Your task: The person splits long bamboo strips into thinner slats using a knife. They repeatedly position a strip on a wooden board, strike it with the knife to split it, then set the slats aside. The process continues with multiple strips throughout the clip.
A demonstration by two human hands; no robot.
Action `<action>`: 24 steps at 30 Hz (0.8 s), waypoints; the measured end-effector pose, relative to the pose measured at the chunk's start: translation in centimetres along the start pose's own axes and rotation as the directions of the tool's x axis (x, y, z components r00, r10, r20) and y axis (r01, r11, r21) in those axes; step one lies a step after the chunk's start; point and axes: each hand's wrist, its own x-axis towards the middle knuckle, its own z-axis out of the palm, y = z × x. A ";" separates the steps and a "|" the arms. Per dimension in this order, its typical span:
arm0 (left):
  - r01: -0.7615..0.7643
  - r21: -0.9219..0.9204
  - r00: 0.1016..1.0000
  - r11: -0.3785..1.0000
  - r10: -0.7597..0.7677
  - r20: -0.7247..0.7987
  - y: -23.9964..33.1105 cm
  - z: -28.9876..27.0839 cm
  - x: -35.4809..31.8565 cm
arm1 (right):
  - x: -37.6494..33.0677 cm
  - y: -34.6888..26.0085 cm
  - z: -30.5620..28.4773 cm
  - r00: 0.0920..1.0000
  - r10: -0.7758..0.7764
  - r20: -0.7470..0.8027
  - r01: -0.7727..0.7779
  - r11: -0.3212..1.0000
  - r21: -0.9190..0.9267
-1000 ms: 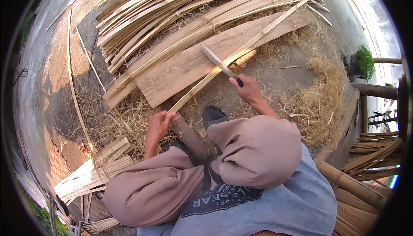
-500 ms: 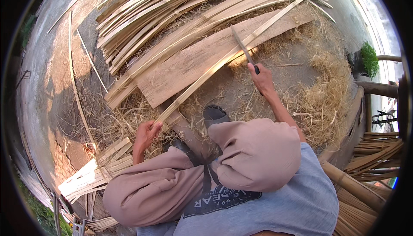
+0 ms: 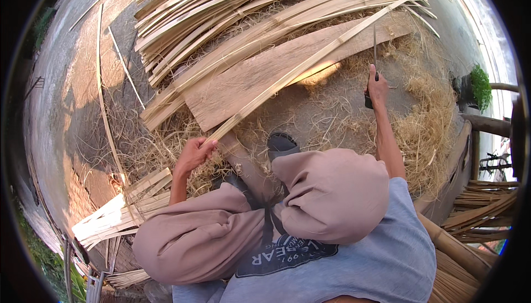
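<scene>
My left hand is closed round the near end of a long pale bamboo strip. The strip slants away to the upper right, lying across a broad flat wooden board. In my right hand is a long-bladed knife with a dark handle, its blade pointing away from me. The blade stands near the board's right part, below the strip's far stretch. Whether it touches the board I cannot tell.
Beyond the board lies a big pile of split bamboo strips. Curly shavings cover the ground at right and under the board. A shorter bundle of strips lies at lower left. A bamboo pole and more strips are at lower right.
My right hand has moved right and slightly away with the knife, whose blade has swung from across the strip to apart from it. My left hand still grips the strip.
</scene>
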 end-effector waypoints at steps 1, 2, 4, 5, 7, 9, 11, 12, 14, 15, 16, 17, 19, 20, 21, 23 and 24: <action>-0.018 0.045 1.000 0.999 0.019 -0.015 1.8 -0.2 -1.0 | -1.4 -0.5 0.0 0.998 -0.015 0.065 0.015 1.000 -0.007; -0.051 0.099 0.998 0.994 0.054 -0.029 4.1 -0.9 -1.7 | -3.0 -0.8 0.6 0.986 -0.039 0.164 0.031 0.998 0.050; 0.028 0.624 0.984 0.781 0.088 -0.154 8.2 -3.1 -5.2 | -8.1 -2.3 2.7 0.926 -0.091 0.367 0.009 0.976 0.218; 0.009 0.685 0.972 0.728 0.155 -0.177 9.8 -4.6 -6.3 | -11.0 -3.0 3.3 0.886 -0.117 0.450 -0.032 0.950 0.311; 0.012 0.719 0.950 0.695 0.218 -0.225 15.0 -6.9 -7.9 | -15.7 -2.6 5.6 0.802 -0.191 0.566 0.011 0.952 0.306; -0.074 0.705 0.949 0.705 0.268 -0.168 21.2 -6.5 -6.4 | -19.9 -4.4 6.4 0.660 -0.199 0.725 0.083 0.978 0.193; -0.225 0.751 0.938 0.620 0.347 -0.006 25.9 -3.6 -2.5 | -23.2 -5.5 7.8 0.543 -0.412 0.732 0.221 0.911 0.348; -0.265 0.777 0.933 0.572 0.356 0.056 27.4 -2.0 -0.7 | -24.6 -7.4 7.9 0.430 -0.399 0.810 0.208 0.917 0.341; -0.307 0.787 0.933 0.534 0.331 0.140 27.8 2.7 5.2 | -26.1 -10.6 7.1 0.246 -0.374 0.894 0.198 0.923 0.331; -0.305 0.812 0.939 0.497 0.301 0.169 28.0 5.9 8.0 | -26.5 -11.2 7.0 0.176 -0.367 0.914 0.178 0.924 0.337; -0.302 0.822 0.938 0.483 0.303 0.167 28.4 9.4 10.3 | -26.4 -11.5 7.0 0.114 -0.355 0.928 0.164 0.928 0.335; -0.378 0.755 0.869 0.536 0.488 0.088 26.5 12.5 12.7 | -26.7 -10.4 8.1 0.108 -0.386 0.916 0.139 0.918 0.370; -0.279 0.803 0.763 0.526 0.629 -0.147 24.2 18.9 16.7 | -26.8 -9.3 8.3 0.209 -0.453 0.867 0.180 0.889 0.421; -0.300 0.809 0.672 0.506 0.714 -0.197 23.6 21.1 18.6 | -26.7 -8.5 8.3 0.259 -0.481 0.837 0.201 0.875 0.441; -0.258 0.811 0.568 0.525 0.761 -0.312 22.8 22.7 20.2 | -26.6 -6.9 8.7 0.355 -0.483 0.801 0.177 0.876 0.449; -0.226 0.786 0.504 0.575 0.760 -0.411 22.1 23.9 22.0 | -25.6 -4.7 8.9 0.533 -0.394 0.749 0.067 0.902 0.427; -0.244 0.764 0.544 0.597 0.737 -0.402 23.1 23.7 22.4 | -24.7 -4.8 8.7 0.616 -0.305 0.727 -0.011 0.919 0.395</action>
